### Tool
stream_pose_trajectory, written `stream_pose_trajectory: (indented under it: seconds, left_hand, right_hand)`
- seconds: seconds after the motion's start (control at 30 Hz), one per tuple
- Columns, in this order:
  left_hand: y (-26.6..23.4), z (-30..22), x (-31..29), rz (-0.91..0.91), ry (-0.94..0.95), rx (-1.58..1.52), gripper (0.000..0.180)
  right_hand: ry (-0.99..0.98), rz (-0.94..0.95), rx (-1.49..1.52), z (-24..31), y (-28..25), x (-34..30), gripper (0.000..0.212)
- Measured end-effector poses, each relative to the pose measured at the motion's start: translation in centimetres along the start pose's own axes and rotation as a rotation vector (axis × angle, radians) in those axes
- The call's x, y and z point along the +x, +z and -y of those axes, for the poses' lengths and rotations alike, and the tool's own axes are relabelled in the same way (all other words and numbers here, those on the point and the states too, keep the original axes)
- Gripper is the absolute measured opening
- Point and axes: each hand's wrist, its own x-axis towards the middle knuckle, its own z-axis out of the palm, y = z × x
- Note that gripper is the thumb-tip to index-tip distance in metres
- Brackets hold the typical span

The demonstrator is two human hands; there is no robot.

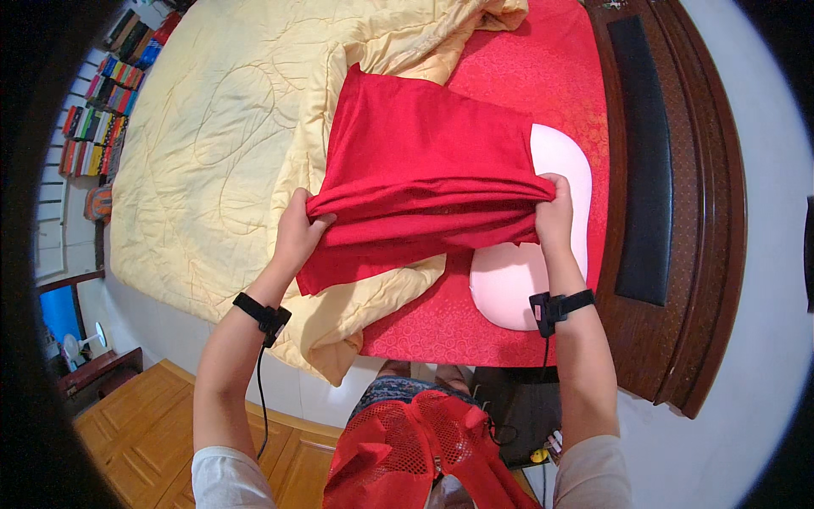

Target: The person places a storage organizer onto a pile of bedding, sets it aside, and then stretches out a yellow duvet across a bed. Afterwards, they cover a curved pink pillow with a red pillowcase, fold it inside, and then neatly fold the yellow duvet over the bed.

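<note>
Stretching a red cloth [432, 127], shaped like a pillowcase, between both hands, the person stands at 6 o'clock beside the bed [543, 68]; the left hand [301, 225] is closed on a gathered fold at the cloth's edge between 8 and 9 o'clock, thumb towards the middle; the right hand [554, 212] grips the other end of the same bunched folds between 3 and 4 o'clock; the cloth lies around the centre and towards 12 o'clock, flat along its far part and rucked between the hands; its folds hide the mouth, so whether it has anything inside I cannot tell; the pale pink pillow [509, 284], at about 3 o'clock, shows beyond the cloth's right edge and below it, its middle covered by cloth and the right hand, and it rests on the red sheet [424, 327]; a cream quilt [203, 144] fills 10 o'clock and runs partly under the cloth; a dark wooden headboard [712, 204] with a black panel [642, 170] stands at 3 o'clock; between 9 and 10 o'clock, white shelving [52, 233] holds rows of upright books [95, 123], with an orange thing [98, 204] just below them; each wrist wears a black strap [264, 319] with a cable
</note>
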Motion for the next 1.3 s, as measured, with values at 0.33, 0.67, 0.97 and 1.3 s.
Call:
stream_pose_trajectory:
  seconds: [0.33,0.67,0.97,1.3]
  left_hand:
    - [-1.1,-0.2,1.5,0.049,-0.016,0.102,0.029]
    - [-8.0,-4.1,6.2,-0.41,0.237,-0.324,0.051]
    - [-9.1,-4.1,-8.1,-0.557,0.201,-0.186,0.018]
    - [1.5,0.7,-17.5,-0.127,0.059,0.528,0.031]
  right_hand:
    - [-0.076,0.071,-0.808,1.5,-0.1,0.0,0.027]
    - [-0.073,-0.055,0.261,11.0,1.1,4.8,0.054]
    - [-0.485,0.045,0.058,11.4,-5.0,-4.7,0.026]
    - [-0.49,0.289,-0.724,-7.6,-3.0,-13.3,0.03]
